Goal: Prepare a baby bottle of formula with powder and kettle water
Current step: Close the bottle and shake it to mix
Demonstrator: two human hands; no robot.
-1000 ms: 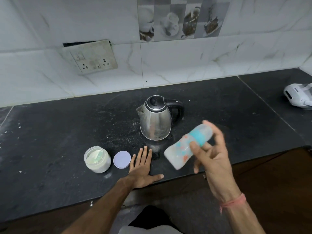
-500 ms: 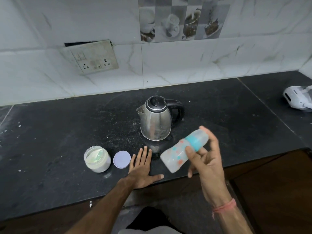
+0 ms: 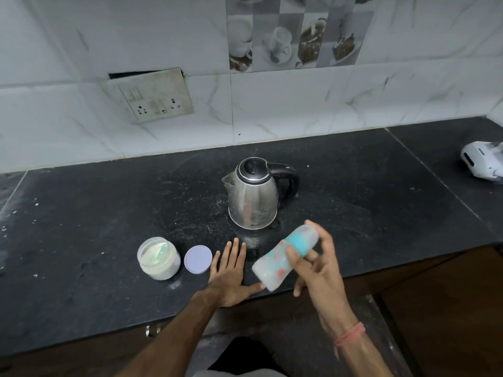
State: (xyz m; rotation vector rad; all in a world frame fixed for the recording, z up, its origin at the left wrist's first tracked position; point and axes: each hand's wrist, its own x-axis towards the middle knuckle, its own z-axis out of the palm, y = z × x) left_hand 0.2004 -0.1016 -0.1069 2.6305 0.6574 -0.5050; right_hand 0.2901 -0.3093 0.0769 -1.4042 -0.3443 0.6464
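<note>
My right hand (image 3: 319, 265) grips a capped baby bottle (image 3: 275, 263) with a teal collar, tilted in the air above the counter's front edge, its base pointing down-left; the bottle is blurred. My left hand (image 3: 230, 273) rests flat on the black counter (image 3: 81, 213), fingers spread, just left of the bottle. A steel electric kettle (image 3: 253, 202) with a black handle stands behind both hands, lid closed. An uncapped jar of white powder (image 3: 159, 258) sits to the left, with its lilac lid (image 3: 198, 259) lying beside it.
A white appliance (image 3: 484, 164) lies at the counter's far right. A tiled wall with a socket plate (image 3: 155, 97) rises behind the counter. The counter's front edge runs just below my hands, with dark cabinet fronts underneath.
My right hand has carried the bottle slightly down and left, toward my left hand, keeping its tilt. The left hand has stayed flat on the counter.
</note>
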